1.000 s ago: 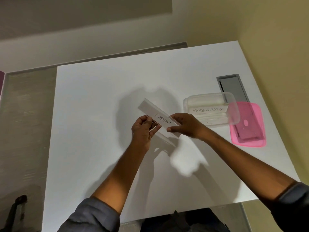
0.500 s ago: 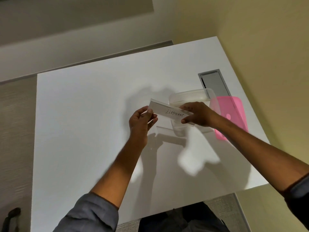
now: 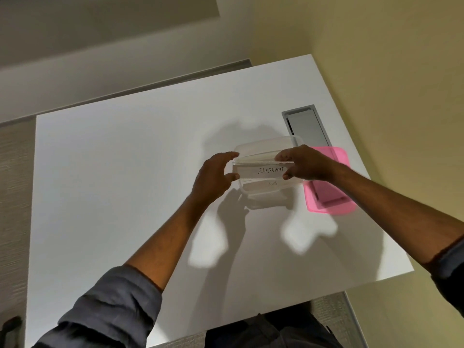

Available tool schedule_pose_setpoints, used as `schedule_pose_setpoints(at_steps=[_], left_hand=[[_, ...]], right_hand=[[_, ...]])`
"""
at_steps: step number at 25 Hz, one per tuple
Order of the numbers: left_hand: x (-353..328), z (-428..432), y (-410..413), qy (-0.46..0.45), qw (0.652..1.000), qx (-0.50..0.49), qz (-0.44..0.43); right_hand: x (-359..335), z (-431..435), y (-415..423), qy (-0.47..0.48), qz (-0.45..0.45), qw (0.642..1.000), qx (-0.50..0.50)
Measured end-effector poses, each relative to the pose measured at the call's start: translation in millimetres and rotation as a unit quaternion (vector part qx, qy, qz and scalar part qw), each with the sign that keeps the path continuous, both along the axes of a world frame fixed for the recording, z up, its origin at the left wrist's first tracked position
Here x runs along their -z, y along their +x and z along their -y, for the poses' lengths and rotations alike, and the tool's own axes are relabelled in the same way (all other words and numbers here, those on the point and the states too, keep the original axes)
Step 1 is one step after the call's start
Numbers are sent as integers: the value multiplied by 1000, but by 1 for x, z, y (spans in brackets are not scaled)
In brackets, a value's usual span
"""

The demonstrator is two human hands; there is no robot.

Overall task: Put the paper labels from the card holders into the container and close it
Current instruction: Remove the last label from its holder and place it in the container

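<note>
Card holder with ELEPHANT label held over clear container.
Left hand and right hand pinch its ends; pink lid lies beside.

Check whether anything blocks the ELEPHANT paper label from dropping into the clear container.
Nothing visible does. The white ELEPHANT paper label, held between left hand and right hand, is over the open clear plastic container; its pink translucent lid lies beside it, off the opening.

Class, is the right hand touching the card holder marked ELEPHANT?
Touching. The head view shows the right hand pinching the card holder at its right end.
</note>
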State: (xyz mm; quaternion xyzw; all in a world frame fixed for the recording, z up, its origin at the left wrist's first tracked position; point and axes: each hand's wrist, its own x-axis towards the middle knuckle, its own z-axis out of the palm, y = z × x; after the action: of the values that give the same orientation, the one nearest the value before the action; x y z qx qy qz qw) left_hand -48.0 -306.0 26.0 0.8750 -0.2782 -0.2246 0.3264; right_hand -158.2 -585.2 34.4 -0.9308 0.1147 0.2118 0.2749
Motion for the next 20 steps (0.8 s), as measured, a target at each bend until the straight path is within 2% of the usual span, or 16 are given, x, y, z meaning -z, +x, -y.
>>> schedule_pose_setpoints(at_steps=[2,7,10,20], left_hand=[[5,12,0,61,996,59,34],[18,41,3,145,971,150,115],[30,53,3,199,954,181,128],[54,67,-2,249,929,221,165]], right_hand=[[4,9,0,-5,1,1000,-11],[17,20,1,-13,3,999,-34],[28,23,4,-12,-10,999,-38],[64,23,0,-33,-13,999,-38]])
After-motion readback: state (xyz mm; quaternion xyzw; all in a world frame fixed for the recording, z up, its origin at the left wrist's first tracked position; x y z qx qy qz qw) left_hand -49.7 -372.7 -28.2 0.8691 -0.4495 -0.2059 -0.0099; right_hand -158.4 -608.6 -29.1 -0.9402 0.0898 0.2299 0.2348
